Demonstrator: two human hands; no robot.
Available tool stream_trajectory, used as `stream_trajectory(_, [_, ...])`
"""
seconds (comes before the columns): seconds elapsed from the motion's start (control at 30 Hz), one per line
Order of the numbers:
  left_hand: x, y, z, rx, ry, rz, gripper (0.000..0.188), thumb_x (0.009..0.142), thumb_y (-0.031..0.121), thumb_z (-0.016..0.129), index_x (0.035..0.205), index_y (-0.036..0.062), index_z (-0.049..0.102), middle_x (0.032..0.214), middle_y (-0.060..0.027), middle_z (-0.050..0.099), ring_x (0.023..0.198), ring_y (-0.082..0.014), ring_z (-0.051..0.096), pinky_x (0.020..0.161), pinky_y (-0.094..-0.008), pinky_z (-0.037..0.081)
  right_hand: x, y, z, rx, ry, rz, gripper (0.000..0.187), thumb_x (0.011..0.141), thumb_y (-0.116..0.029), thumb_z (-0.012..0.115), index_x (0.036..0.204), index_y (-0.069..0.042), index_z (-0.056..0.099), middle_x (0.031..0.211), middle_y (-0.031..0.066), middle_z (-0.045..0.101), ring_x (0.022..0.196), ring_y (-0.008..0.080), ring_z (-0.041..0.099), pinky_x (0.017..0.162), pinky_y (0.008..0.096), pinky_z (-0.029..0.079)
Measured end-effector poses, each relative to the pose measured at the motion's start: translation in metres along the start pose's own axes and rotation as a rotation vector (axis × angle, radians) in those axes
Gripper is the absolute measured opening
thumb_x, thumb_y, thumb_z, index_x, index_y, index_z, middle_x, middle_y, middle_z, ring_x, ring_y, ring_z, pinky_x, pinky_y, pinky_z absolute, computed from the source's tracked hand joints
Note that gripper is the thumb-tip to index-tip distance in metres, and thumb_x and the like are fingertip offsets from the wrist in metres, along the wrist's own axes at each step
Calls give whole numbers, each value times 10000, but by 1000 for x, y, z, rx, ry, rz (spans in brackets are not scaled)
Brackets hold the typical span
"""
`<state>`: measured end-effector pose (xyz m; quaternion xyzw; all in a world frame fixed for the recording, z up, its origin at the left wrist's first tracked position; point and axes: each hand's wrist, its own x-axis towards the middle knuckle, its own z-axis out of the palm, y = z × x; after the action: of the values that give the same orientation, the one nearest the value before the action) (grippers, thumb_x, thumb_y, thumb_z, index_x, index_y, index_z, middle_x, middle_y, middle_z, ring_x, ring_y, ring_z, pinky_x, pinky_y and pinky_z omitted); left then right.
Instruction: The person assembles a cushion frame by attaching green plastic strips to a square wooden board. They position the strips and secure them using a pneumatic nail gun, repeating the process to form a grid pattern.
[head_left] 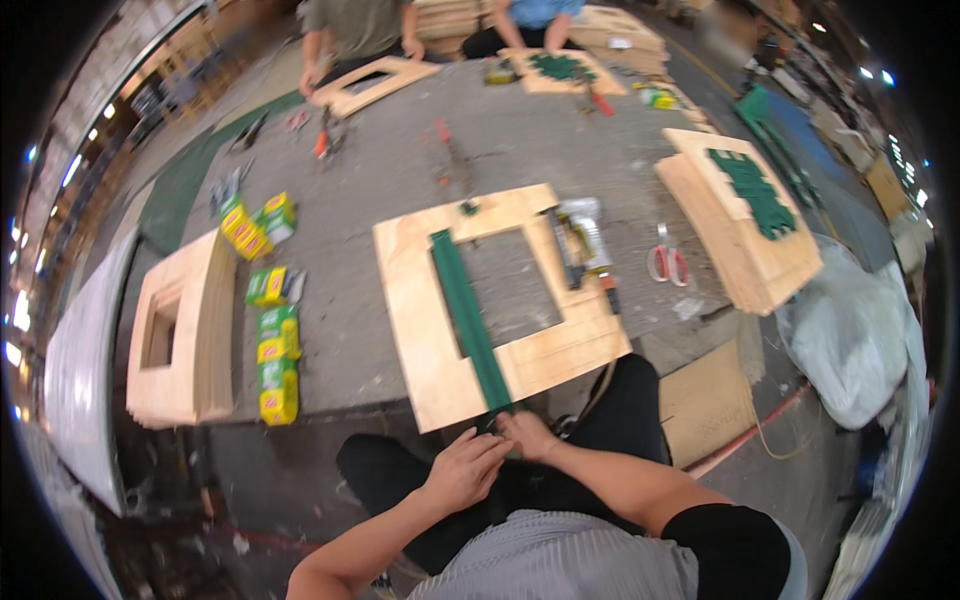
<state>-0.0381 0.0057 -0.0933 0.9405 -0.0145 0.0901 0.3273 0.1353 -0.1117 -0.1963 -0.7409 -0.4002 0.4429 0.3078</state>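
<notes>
A square wooden frame point(405, 300) with a square opening lies in front of me, its near edge at the table's front. One long green webbing strap point(465, 300) runs down over the opening and past the near edge. At its near end, my right hand point(528, 436) pinches the strap. Close beside it, my left hand point(466, 466) is closed at the same end, fingertips touching the right hand's. The strap's tip is hidden by my fingers. A silver and dark hand tool point(588, 235), seemingly a staple gun, lies at the frame's right side.
Left stands a stack of wooden frames point(190, 350), beside several green-and-yellow boxes point(278, 335). Right are red-handled scissors point(668, 262) and a board stack point(705, 220) topped with woven green straps point(752, 190). A plastic bag point(850, 330) hangs beyond. Two people work across the table point(340, 200).
</notes>
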Motion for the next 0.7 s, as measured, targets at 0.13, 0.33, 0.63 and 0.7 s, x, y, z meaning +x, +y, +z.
stream_trajectory(0.13, [2, -20, 32, -262, 77, -637, 383, 999, 281, 626, 1294, 38, 638, 1232, -211, 670, 1151, -384, 652, 1040, -474, 489, 6, 6, 2, 2, 124, -45, 665, 1091, -495, 346, 896, 7, 735, 853, 258, 703, 903, 459, 677, 837, 528, 516])
stream_trajectory(0.33, [43, -54, 68, -501, 57, -611, 507, 1042, 480, 502, 1233, 41, 669, 1218, -224, 686, 1184, -408, 626, 1054, -447, 455, 19, 23, -3, -258, 70, -219, 390, 963, -219, 492, 1248, 3, 640, 1275, 308, 632, 1198, 479, 585, 1033, 502, 472])
stream_trajectory(0.63, [49, -86, 76, 87, -20, -394, 436, 1053, 442, 484, 1217, 101, 700, 1219, -162, 710, 1155, -392, 637, 1054, -478, 463, 21, 8, -3, -213, 23, -28, 526, 1048, -345, 444, 1413, 32, 475, 1379, 332, 557, 1291, 482, 522, 1105, 501, 412])
stream_trajectory(0.7, [52, -87, 81, 249, -30, -298, 419, 1054, 424, 484, 1230, 110, 697, 1233, -152, 708, 1163, -387, 639, 1059, -491, 468, 13, 8, -5, -156, 51, -47, 553, 1032, -346, 465, 1372, 90, 486, 1336, 357, 569, 1248, 502, 543, 1082, 514, 436])
